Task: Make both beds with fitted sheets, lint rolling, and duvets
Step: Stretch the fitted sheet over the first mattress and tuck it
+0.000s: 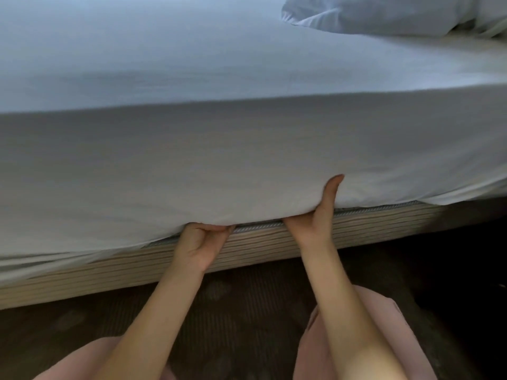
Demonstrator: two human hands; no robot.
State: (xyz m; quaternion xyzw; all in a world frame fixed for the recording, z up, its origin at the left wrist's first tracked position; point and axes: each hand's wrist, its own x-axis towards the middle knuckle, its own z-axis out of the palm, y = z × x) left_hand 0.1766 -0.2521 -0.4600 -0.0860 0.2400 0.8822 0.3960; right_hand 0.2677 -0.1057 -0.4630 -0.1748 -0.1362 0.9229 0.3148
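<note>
The white fitted sheet (247,149) lies stretched smooth over the top of the bed and down its near side, its lower hem hanging loose along the bottom of the mattress. The left hand (201,241) has its fingers curled round the hem, pinching a bunch of the cloth at the lowest point of the sag. Just beside it, the right hand (315,215) grips the same hem: its thumb (333,187) lies straight up against the outside of the sheet, while its fingers are tucked out of sight under the edge. Between and beyond the hands a grey corded seam (384,208) of the mattress shows, resting on a beige striped bed base (301,239). Crumpled white bedding (370,15) sits at the far right corner. Below is dark patterned carpet (247,297), with pink clothing (406,325) over the person's knees.
</note>
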